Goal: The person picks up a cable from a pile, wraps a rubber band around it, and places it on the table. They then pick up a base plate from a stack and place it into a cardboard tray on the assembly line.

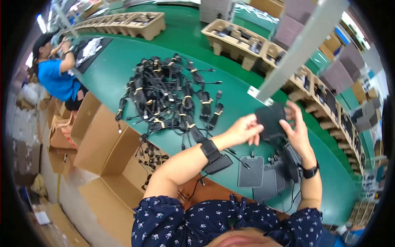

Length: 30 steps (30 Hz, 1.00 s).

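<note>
a long green worktable (123, 70) curves away through a busy workshop, with rows of moulded brown pulp trays (123, 22) along its far edge and more trays (238, 41) down the right side, each holding dark parts. a pale metal post (300, 49) slants across the upper right. in the middle of the table lies a big heap of black cables (168, 94), bundled and tied with light-coloured bands. open cardboard boxes (103, 144) stand at the near left edge of the table, and a few loose black cables spill over that edge into them. far off at the upper left a person in a blue shirt (55, 78) works at the same table with both arms raised.

i hold a flat black box-shaped device (270, 120) up above the table between both hands. my left hand (245, 129) has it by its left edge, fingers curled loosely against it, thumb side up. my right hand (298, 131) is on its right side, fingers spread and mostly straight, the fingertips over the top corner; the palm presses against the device more than it closes round it. there is a black strap (210, 150) with a small dark unit on my left wrist and a black watch (309, 171) on my right.

beneath my hands, at the near edge of the table, lie several more flat devices: a grey one with a ribbed face (251, 171) and darker ones (275, 177) overlapping just beside it, with thin cables running among them.
</note>
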Tool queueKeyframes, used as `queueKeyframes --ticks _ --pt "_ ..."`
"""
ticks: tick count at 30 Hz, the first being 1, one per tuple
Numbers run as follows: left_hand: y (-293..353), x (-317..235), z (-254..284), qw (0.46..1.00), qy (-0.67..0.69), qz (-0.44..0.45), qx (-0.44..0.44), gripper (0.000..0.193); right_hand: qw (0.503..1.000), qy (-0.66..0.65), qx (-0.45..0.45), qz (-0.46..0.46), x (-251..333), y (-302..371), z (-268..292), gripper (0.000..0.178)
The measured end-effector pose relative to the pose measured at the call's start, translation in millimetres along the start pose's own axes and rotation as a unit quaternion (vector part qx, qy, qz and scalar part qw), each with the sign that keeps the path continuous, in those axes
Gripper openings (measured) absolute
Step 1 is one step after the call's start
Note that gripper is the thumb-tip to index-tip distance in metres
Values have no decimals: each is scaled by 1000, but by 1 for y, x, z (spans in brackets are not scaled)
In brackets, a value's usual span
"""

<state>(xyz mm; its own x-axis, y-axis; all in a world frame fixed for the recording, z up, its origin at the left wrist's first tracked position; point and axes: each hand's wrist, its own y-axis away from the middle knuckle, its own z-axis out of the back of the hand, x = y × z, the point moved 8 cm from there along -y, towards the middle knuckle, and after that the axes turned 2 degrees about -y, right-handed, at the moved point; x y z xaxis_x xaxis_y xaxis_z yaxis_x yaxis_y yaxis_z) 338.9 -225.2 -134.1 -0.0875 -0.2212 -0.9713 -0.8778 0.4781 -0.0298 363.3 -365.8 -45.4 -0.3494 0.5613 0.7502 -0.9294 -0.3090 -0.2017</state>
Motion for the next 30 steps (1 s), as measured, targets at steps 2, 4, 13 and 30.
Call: queueKeyframes --ticks 2,4,13,30 --pt "-1 -5 -10 999 5 -36 11 20 990 -94 100 -39 -19 5 -14 36" --pt "0 -5 -4 998 -34 -46 -16 19 989 -27 104 -97 -29 0 -8 33" --pt "-7 7 17 983 -159 -9 -86 18 929 -206 -307 1 -67 -74 134 54" --pt "-8 9 17 975 -208 4 -73 16 888 383 -229 -110 -98 -158 109 53"
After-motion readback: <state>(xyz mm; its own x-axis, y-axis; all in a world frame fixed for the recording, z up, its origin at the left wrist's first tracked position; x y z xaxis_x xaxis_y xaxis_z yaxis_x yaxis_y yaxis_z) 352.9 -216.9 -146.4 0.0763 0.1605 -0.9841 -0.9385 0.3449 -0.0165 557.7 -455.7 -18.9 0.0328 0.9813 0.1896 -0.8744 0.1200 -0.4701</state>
